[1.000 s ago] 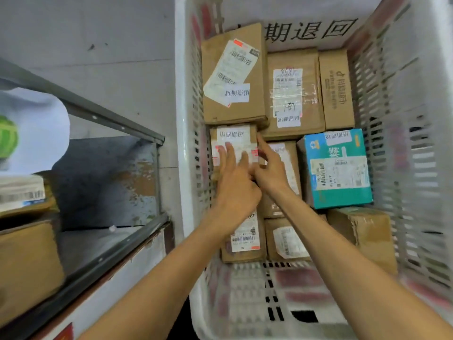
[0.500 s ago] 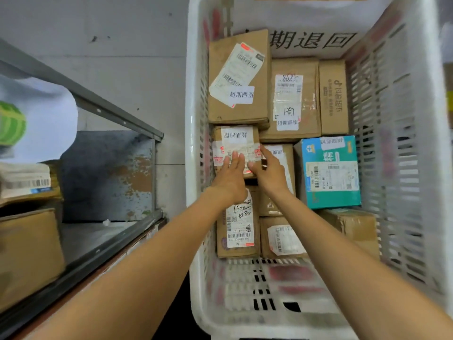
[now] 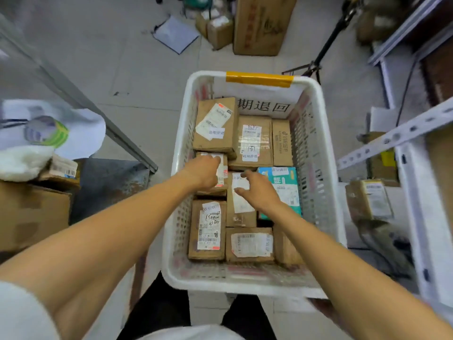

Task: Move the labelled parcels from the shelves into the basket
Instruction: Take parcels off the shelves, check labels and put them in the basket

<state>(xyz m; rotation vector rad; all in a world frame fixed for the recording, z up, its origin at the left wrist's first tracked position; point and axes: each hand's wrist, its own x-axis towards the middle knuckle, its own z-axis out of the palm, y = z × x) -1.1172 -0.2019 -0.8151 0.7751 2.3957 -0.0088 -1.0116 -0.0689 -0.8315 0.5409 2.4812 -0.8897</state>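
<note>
White basket (image 3: 235, 284) of parcels (image 3: 208, 229) mid-frame over grey floor (image 3: 110, 57), metal shelves (image 3: 107, 182) either side. Left hand (image 3: 202, 174) bends over a small box (image 3: 222, 171), grip unclear; right hand (image 3: 259, 192) hovers slack, empty.

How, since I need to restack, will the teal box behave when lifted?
The teal box looks stiff: square carton edges. Flat faces, so it probably won't roll. Packed close to the basket wall, it may snag.

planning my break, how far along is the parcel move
Done: nine or so parcels lie in the basket. In hand: left hand on a small parcel, right hand open over its neighbour. Left: left-shelf parcel and right-shelf parcel, both labelled.
</note>
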